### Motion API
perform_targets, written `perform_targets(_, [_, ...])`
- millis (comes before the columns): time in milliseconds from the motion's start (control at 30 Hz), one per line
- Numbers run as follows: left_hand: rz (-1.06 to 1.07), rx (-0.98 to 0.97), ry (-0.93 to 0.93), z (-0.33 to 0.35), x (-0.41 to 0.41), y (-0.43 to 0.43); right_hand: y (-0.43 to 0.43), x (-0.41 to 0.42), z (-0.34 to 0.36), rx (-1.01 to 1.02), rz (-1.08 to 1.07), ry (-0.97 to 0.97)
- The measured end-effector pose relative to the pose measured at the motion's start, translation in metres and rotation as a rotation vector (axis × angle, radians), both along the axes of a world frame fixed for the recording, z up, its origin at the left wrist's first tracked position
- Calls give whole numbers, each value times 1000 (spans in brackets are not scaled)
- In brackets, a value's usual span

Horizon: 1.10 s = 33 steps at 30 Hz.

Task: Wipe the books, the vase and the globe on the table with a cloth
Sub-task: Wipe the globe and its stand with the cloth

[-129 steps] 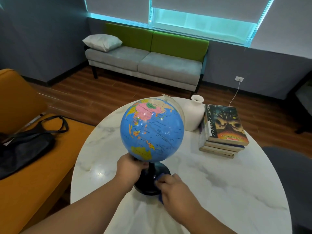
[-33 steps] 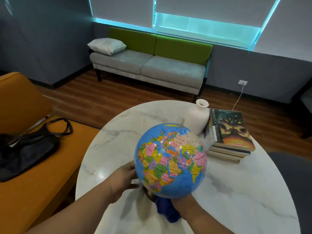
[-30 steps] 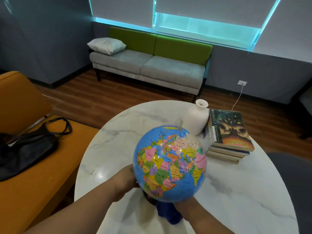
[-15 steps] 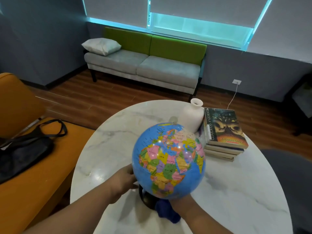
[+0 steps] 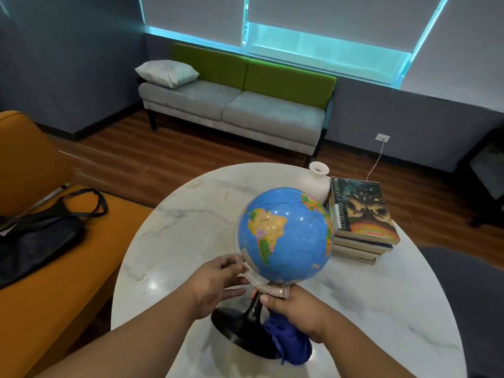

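Grey walls and a wooden floor surround a round white marble surface (image 5: 191, 227), with a grey sofa with green back cushions (image 5: 245, 105) and a white pillow (image 5: 166, 73) under the window. An orange padded seat (image 5: 54, 282) on the left carries a black strapped bag (image 5: 35, 244).

A blue plastic globe on a black stem and round base (image 5: 283, 236) stands over the near half of the surface, leaning to the right. Whether its base lies flat cannot be told.

The left hand (image 5: 215, 285) has its fingers nearly straight and apart, their tips touching the clear arc at the globe's lower left. The right hand (image 5: 294, 309) is curled around a bunched dark-blue cloth (image 5: 291, 347) that hangs below the palm, with its thumb against the clear fitting at the top of the stem.

Behind the globe, a white ceramic vase (image 5: 313, 184) stands upright, just beside a stack of paperback books (image 5: 362, 216) at the far right.
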State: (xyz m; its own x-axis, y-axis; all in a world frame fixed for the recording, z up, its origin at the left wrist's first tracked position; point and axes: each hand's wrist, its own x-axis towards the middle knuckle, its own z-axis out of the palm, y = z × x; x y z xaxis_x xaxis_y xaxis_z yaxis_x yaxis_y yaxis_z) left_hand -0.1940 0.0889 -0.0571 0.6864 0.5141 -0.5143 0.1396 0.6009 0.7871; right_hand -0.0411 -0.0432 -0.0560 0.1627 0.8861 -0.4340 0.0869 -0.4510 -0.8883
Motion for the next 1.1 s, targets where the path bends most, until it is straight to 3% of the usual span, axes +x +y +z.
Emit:
perform_targets(367, [163, 82, 103, 2, 7, -18, -3, -1, -5, 4, 30, -23])
perform_targets(600, [330, 25, 170, 0, 5, -17, -20, 11, -11, -63, -211, -97])
perform_targets(667, [369, 19, 188, 0, 6, -16, -25, 20, -8, -91, -375, 5])
perform_targets(800, [421, 55, 202, 2, 9, -15, -26, 25, 13, 4, -703, 425])
perform_targets(867, [436, 96, 190, 4, 10, -17, -22, 23, 25, 59, -759, 477])
perform_targets(1000, [483, 142, 163, 9, 14, -24, -8, -1, 38, 181, -747, 303])
perform_targets(1100, [514, 179, 168, 13, 18, -30, -8, -29, 34, 235, -559, -34])
